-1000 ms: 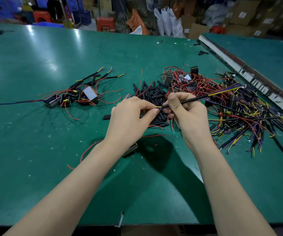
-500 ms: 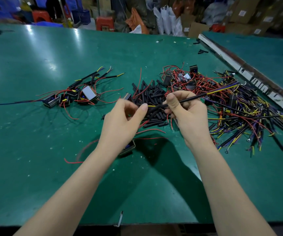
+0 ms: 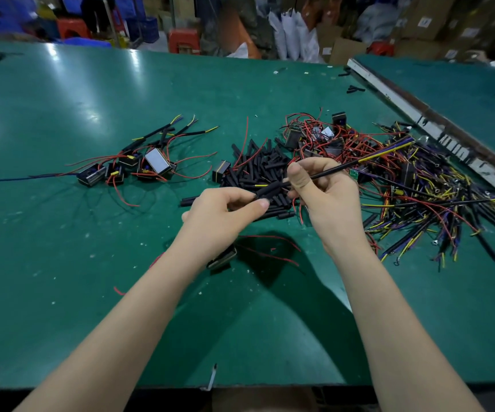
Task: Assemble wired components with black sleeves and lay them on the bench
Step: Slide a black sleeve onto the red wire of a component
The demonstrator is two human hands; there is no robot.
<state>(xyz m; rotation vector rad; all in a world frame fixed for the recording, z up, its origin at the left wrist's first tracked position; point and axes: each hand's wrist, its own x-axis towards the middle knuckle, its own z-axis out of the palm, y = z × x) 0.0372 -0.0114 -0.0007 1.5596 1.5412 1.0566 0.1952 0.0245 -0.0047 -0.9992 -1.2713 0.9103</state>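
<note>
Black sleeve (image 3: 268, 190) between both hands (image 3: 273, 203)

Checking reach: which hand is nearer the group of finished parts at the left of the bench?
Left. The left hand sits just right of the finished parts, nearer the person; the right hand is farther right, by the loose wire pile.
</note>
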